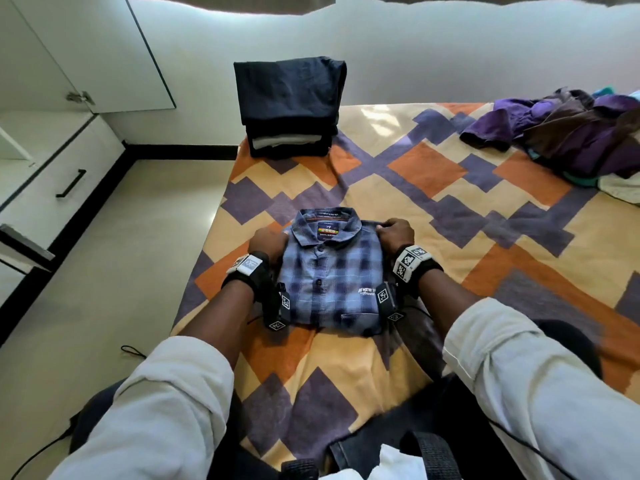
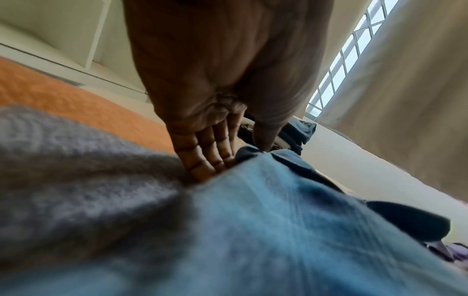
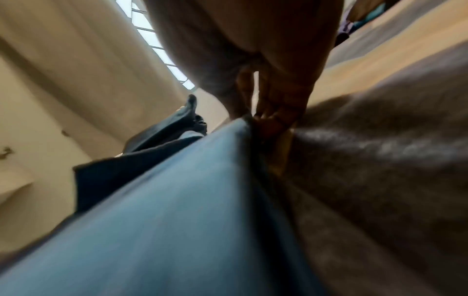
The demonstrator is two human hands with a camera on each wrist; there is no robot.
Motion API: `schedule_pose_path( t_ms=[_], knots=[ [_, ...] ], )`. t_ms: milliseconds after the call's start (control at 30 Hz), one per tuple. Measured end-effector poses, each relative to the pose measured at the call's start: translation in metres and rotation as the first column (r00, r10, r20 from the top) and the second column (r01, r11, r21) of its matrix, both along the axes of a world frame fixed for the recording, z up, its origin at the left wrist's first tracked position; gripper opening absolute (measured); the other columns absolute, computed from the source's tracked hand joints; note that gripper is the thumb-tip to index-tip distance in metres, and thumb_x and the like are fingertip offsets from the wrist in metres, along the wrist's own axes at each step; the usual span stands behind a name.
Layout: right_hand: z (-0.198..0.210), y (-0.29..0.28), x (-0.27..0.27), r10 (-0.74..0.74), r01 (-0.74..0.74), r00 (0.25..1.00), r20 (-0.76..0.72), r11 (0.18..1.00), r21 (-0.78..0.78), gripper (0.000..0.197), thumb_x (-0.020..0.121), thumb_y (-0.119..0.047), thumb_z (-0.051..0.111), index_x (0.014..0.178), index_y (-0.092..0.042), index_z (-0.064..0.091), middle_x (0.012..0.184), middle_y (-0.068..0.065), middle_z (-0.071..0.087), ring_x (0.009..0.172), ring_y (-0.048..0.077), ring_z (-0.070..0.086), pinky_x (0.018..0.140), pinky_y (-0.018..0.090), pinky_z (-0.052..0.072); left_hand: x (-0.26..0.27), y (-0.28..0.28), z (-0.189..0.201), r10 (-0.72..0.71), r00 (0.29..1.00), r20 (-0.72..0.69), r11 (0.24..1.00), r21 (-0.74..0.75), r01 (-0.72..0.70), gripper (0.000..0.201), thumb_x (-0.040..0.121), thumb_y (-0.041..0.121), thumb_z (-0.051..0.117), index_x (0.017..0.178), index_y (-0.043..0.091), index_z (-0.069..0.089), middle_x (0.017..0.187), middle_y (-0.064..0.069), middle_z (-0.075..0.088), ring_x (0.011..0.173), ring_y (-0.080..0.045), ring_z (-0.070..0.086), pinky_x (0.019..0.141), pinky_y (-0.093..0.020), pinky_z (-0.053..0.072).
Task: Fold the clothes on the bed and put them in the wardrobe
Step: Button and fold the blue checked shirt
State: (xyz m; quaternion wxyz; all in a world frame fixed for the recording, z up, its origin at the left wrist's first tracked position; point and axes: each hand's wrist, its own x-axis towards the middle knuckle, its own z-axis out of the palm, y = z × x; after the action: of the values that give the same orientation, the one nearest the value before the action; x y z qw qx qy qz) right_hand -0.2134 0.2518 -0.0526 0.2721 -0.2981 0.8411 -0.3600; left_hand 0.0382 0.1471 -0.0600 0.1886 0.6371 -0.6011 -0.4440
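A folded blue plaid shirt [image 1: 332,271] lies collar-up on the patterned bedspread [image 1: 450,188] right in front of me. My left hand [image 1: 273,242] is at its left shoulder. In the left wrist view the left hand [image 2: 228,154] has straight fingers [image 2: 202,158] slid under the shirt [image 2: 291,220] and its thumb on top. My right hand [image 1: 393,232] grips the right shoulder, fingers curled over the edge. In the right wrist view the right hand [image 3: 255,118] pinches the shirt's fold [image 3: 190,200].
A stack of folded dark clothes [image 1: 291,105] sits at the bed's far left corner. Unfolded purple and brown clothes [image 1: 571,140] are heaped at the far right. The white wardrobe [image 1: 52,98], its door open, stands to the left across bare floor [image 1: 121,271].
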Motion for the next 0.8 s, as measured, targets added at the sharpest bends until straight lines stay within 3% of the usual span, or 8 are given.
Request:
schedule_pose_path(
  t_ms=[100, 200, 267, 433, 567, 633, 700, 800],
  knots=[
    [0.005, 0.000, -0.011, -0.125, 0.118, 0.978, 0.164, 0.992, 0.050, 0.048, 0.095, -0.045, 0.052, 0.086, 0.000, 0.066, 0.086, 0.021, 0.067, 0.069, 0.032, 0.065, 0.058, 0.030, 0.049, -0.005, -0.001, 0.010, 0.062, 0.996, -0.060, 0.994, 0.098, -0.056, 0.042, 0.086, 0.045, 0.070, 0.069, 0.010, 0.054, 0.068, -0.009, 0.055, 0.062, -0.024, 0.048, 0.061, -0.030, 0.038],
    [0.015, 0.016, -0.001, -0.094, 0.041, 0.879, 0.468, 0.992, 0.122, 0.058, 0.074, -0.069, 0.067, 0.075, -0.012, 0.057, 0.060, 0.005, 0.043, 0.044, 0.020, 0.040, 0.044, 0.027, 0.038, -0.011, -0.007, 0.008, 0.013, 0.993, -0.117, 0.976, 0.219, 0.013, 0.032, 0.084, 0.036, 0.078, 0.077, 0.009, 0.062, 0.080, -0.011, 0.065, 0.068, -0.024, 0.057, 0.067, -0.032, 0.048],
    [0.014, 0.032, 0.011, -0.054, -0.060, 0.862, 0.504, 0.976, 0.209, 0.054, 0.065, -0.057, 0.083, 0.076, -0.012, 0.055, 0.057, 0.000, 0.034, 0.045, 0.017, 0.034, 0.046, 0.023, 0.033, -0.010, -0.010, 0.005, -0.066, 0.979, -0.191, 0.953, 0.278, 0.118, 0.022, 0.083, 0.024, 0.079, 0.091, 0.006, 0.070, 0.088, -0.009, 0.070, 0.077, -0.024, 0.063, 0.076, -0.033, 0.054],
    [-0.006, 0.038, 0.040, 0.053, -0.133, 0.915, 0.400, 0.976, 0.174, 0.053, 0.062, -0.029, 0.092, 0.098, 0.002, 0.068, 0.093, 0.009, 0.071, 0.090, 0.028, 0.068, 0.075, 0.033, 0.056, 0.004, -0.054, -0.064, -0.219, 0.937, -0.273, 0.893, 0.331, 0.306, 0.079, 0.051, 0.045, 0.097, 0.116, 0.010, 0.070, 0.117, -0.016, 0.070, 0.105, -0.033, 0.069, 0.097, -0.050, 0.052],
    [-0.012, 0.047, 0.042, 0.007, -0.005, 0.906, 0.423, 1.000, -0.005, 0.035, 0.064, -0.014, 0.088, 0.091, -0.004, 0.068, 0.089, 0.009, 0.073, 0.081, 0.025, 0.070, 0.077, 0.039, 0.059, -0.001, 0.007, 0.008, -0.196, 0.906, -0.376, 0.803, 0.469, 0.368, 0.046, 0.078, 0.021, 0.084, 0.118, 0.005, 0.068, 0.114, -0.021, 0.070, 0.105, -0.042, 0.068, 0.093, -0.055, 0.053],
    [-0.004, 0.055, 0.038, -0.003, 0.028, 0.886, 0.463, 0.998, -0.047, 0.025, 0.071, -0.011, 0.083, 0.090, -0.005, 0.068, 0.092, 0.013, 0.073, 0.080, 0.027, 0.071, 0.080, 0.046, 0.059, 0.000, 0.021, 0.011, -0.176, 0.907, -0.383, 0.837, 0.426, 0.342, 0.038, 0.080, 0.015, 0.080, 0.113, 0.000, 0.068, 0.108, -0.022, 0.072, 0.097, -0.042, 0.070, 0.089, -0.053, 0.055],
    [0.000, 0.062, 0.034, -0.012, 0.021, 0.862, 0.507, 1.000, -0.012, 0.022, 0.074, -0.016, 0.082, 0.085, -0.003, 0.068, 0.087, 0.012, 0.072, 0.072, 0.024, 0.070, 0.071, 0.037, 0.061, -0.004, 0.030, 0.011, -0.152, 0.904, -0.400, 0.875, 0.370, 0.311, 0.040, 0.080, 0.014, 0.079, 0.115, 0.000, 0.067, 0.106, -0.022, 0.072, 0.095, -0.041, 0.071, 0.091, -0.056, 0.054],
    [-0.011, 0.061, 0.033, 0.032, -0.083, 0.809, 0.586, 0.995, 0.061, 0.063, 0.048, -0.035, 0.096, 0.097, -0.006, 0.071, 0.094, 0.009, 0.075, 0.082, 0.028, 0.072, 0.078, 0.043, 0.060, -0.010, 0.037, 0.018, -0.201, 0.881, -0.429, 0.898, 0.279, 0.341, 0.040, 0.085, 0.012, 0.074, 0.122, 0.006, 0.062, 0.110, -0.019, 0.072, 0.098, -0.040, 0.070, 0.095, -0.058, 0.051]
  ],
)
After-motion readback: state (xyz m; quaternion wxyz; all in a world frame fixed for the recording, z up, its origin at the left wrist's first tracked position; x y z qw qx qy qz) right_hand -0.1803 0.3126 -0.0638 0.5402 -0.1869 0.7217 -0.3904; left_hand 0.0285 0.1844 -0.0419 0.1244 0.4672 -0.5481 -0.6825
